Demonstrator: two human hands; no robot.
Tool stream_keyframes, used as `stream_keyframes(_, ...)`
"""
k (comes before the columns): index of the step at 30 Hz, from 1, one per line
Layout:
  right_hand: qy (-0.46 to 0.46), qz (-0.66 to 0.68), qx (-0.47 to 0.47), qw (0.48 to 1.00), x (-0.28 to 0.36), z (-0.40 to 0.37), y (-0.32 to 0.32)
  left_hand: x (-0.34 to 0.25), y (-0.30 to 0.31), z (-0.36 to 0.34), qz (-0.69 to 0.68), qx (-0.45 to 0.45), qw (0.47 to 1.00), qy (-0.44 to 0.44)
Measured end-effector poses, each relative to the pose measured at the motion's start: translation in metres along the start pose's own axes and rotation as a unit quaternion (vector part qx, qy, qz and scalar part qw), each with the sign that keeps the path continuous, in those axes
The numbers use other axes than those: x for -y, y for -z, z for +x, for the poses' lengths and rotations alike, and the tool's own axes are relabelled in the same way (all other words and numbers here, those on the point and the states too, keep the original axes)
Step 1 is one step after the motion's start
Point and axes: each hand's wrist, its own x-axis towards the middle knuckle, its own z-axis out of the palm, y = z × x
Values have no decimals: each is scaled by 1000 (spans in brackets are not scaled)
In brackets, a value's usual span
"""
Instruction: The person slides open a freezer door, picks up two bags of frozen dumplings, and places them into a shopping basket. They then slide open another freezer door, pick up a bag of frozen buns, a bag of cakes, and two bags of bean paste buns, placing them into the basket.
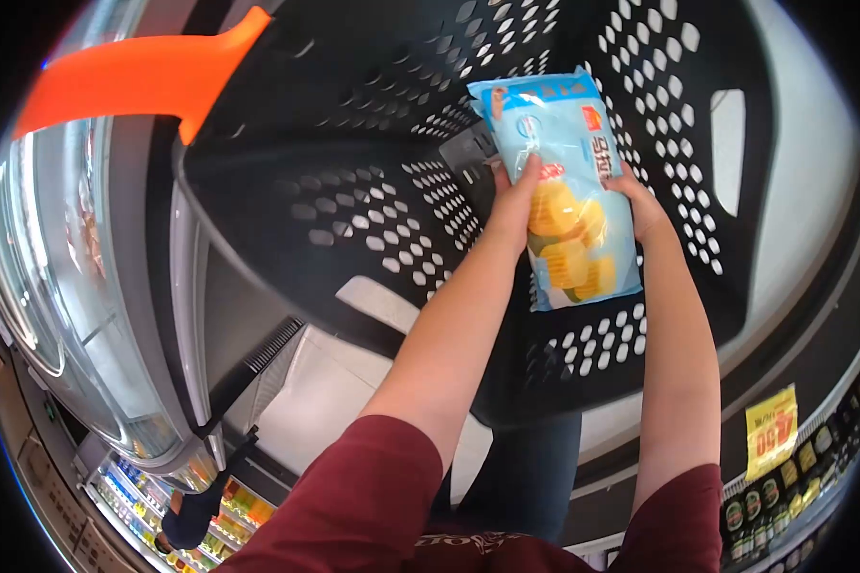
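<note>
A light-blue plastic food package (564, 181), printed with yellow sponge-cake-like pieces, is held between both of my hands inside a black shopping basket (287, 229). My left hand (518, 196) grips its left edge with the thumb on the front. On the opposite edge, my right hand (635, 202) has its thumb on the printed face. The other fingers are partly hidden behind the package. Perforated basket walls surround it, and an orange handle (143, 81) sticks out at the upper left.
A glass-fronted chiller cabinet (76, 248) runs along the left. Another person (193, 516) in dark clothing stands near stocked shelves at the lower left. At the lower right, a yellow price sign (772, 432) hangs by rows of dark bottles (769, 506).
</note>
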Motion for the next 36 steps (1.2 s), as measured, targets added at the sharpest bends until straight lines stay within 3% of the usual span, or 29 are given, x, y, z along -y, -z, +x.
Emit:
stream_keyframes(6, 59, -114, -36, 991, -35, 60, 52, 73, -1, 33, -97, 12, 993, 60)
stream_keyframes(8, 59, -170, -86, 980, -43, 63, 49, 101, 8, 43, -69, -24, 997, 31)
stream_keyframes(10, 80, -218, -133, 964, -48, 68, 48, 105, 9, 46, -76, -31, 996, 44)
stream_keyframes(12, 122, -258, -172, 943, -52, 69, 41, 102, 11, 52, 1, -53, 995, 88)
stream_keyframes(13, 102, -354, -234, 900, -51, 66, 39, 98, 10, 56, 51, -53, 993, 95)
stream_keyframes(14, 78, -470, -310, 823, -50, 60, 35, 92, 8, 56, 100, -54, 988, 100)
stream_keyframes(15, 56, -511, -324, 794, -47, 48, 27, 81, -2, 49, 208, -113, 964, 123)
stream_keyframes(17, 36, -571, -347, 743, -49, 20, 12, 62, -7, 27, 256, -35, 960, 105)
stream_keyframes(19, 4, -567, -340, 751, -43, -16, -10, 32, -21, -14, 273, -4, 961, 53)
stream_keyframes(21, 47, -574, -320, 752, -44, -52, -26, 25, -15, -44, 257, 77, 962, -43)
stream_keyframes(23, 78, -572, -305, 758, -50, -94, -50, -46, -30, -114, 233, 172, 954, 76)
stream_keyframes(24, 70, -559, -303, 768, -49, -117, -71, -48, -22, -128, 388, 128, 905, 116)
stream_keyframes(27, 131, -482, -173, 849, -15, -218, -162, -171, -29, -262, 430, 236, 871, -23)
stream_keyframes(28, 173, -501, -133, 838, -37, -220, -167, -196, -15, -291, 410, 278, 861, -111)
stream_keyframes(29, 126, -441, -79, 885, -34, -240, -193, -242, -14, -332, 466, 276, 823, -173)
stream_keyframes(32, 132, -304, 58, 942, 9, -299, -286, -323, 33, -407, 569, 194, 748, -283)
stream_keyframes(36, 198, -234, 116, 945, 64, -300, -366, -391, 109, -437, 619, -15, 636, -461)
